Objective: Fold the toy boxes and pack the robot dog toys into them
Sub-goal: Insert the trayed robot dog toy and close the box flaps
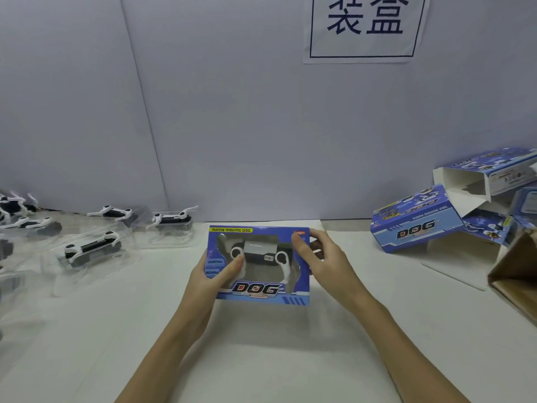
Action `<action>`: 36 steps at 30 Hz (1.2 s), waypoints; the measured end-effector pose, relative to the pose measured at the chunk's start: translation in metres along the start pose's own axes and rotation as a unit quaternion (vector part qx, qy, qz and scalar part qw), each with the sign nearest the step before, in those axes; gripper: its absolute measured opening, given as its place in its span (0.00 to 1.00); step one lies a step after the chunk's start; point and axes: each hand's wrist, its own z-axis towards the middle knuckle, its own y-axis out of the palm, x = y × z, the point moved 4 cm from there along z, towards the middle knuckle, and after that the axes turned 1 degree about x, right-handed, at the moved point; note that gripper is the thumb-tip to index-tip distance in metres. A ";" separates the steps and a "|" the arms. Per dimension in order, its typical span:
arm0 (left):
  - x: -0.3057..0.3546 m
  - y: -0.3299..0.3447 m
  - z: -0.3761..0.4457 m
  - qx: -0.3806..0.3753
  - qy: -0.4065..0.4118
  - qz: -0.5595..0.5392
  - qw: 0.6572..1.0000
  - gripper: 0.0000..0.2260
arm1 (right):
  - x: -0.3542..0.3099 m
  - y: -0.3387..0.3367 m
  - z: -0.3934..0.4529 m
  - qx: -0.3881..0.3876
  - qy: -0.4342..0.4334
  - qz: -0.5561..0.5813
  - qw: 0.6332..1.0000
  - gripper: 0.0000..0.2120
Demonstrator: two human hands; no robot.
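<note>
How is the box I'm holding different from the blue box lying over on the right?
The held box has a robot dog behind its window, gripped by the left hand and right hand; the right box lies untouched on the table with an end flap open. Both are blue with DOG lettering.

Up at the top right hangs a white paper sign (364, 27) with two large dark-blue Chinese characters inside a thin dark rectangular border, stuck flat against the pale grey panel wall (232, 112). A vertical seam runs down that wall on the left side. Below, the white cloth-covered surface (276, 359) stretches wide toward the camera, faintly creased. At the far right edge, the corner of a brown cardboard carton (515, 274) pokes in, its flap tilted open.
</note>
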 end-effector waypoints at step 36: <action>-0.035 -0.010 0.029 0.061 -0.063 0.022 0.996 0.28 | 0.004 -0.101 0.047 0.310 -0.039 -0.366 0.877 0.21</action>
